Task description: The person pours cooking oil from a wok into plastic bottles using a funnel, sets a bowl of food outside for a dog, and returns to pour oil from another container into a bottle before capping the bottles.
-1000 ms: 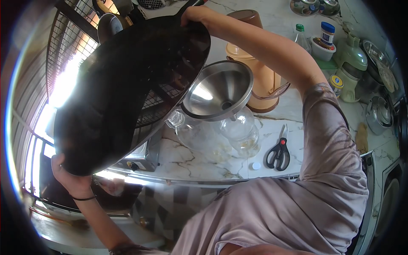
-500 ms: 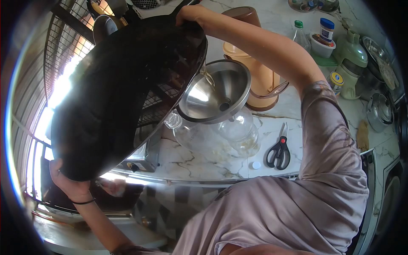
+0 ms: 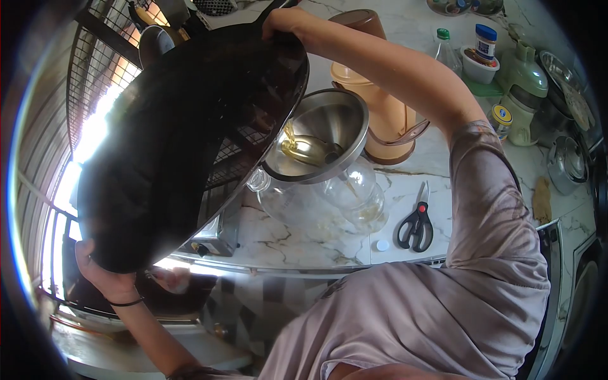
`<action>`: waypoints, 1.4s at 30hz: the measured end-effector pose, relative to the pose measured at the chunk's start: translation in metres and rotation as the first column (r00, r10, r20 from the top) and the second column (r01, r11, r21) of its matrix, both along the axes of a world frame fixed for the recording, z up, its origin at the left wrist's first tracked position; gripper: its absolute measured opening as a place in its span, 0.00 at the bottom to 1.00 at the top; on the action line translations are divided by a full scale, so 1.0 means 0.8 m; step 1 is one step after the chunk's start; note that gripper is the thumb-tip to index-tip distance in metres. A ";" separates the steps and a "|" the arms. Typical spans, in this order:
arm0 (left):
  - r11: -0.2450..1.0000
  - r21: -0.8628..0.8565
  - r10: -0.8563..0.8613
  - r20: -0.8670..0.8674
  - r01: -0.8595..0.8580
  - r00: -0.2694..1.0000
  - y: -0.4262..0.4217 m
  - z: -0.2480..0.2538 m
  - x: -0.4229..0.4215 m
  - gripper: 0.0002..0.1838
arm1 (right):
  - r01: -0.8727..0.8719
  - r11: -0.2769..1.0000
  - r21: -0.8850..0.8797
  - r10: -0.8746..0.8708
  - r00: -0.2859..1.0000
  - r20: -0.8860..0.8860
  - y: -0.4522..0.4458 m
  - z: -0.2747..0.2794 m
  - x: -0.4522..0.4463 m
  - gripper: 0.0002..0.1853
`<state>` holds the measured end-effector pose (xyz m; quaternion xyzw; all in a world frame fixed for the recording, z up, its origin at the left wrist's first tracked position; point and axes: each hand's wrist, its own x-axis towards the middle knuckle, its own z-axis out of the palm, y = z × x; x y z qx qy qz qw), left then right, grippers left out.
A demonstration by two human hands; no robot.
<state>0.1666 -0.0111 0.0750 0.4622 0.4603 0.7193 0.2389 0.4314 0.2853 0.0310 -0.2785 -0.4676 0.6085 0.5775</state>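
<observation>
A large black wok [image 3: 171,139] is held up and steeply tilted between my hands. My right hand [image 3: 283,24] is closed around its handle end at the top. At the opposite lower edge, my left hand [image 3: 111,275] grips the rim, fingers partly hidden. From the wok's lip a thin stream of yellowish oil [image 3: 289,136] falls into a metal funnel [image 3: 345,117], pooling near its hole. The funnel sits over a clear plastic bottle [image 3: 354,190], and liquid runs down inside. Beside it is a second clear bottle [image 3: 258,180], partly covered by the wok.
Black-handled scissors [image 3: 416,225] and a white cap [image 3: 382,246] lie on the marble counter [image 3: 304,247]. Behind the funnel stands a tan pitcher [image 3: 386,120]. A green-capped bottle [image 3: 447,54], jars and a blender-like appliance [image 3: 524,76] are at the right. A stove [image 3: 218,237] is partly under the wok.
The oil stream has become yellower and broader, and more oil pools in the funnel. The funnel has shifted slightly left. Both hands keep nearly the same hold on the wok.
</observation>
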 end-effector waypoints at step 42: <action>0.983 -0.055 -0.182 -0.188 0.175 0.965 -0.018 0.007 -0.037 0.16 | 0.059 0.997 0.043 -0.064 0.992 0.107 -0.003 -0.003 0.009 0.04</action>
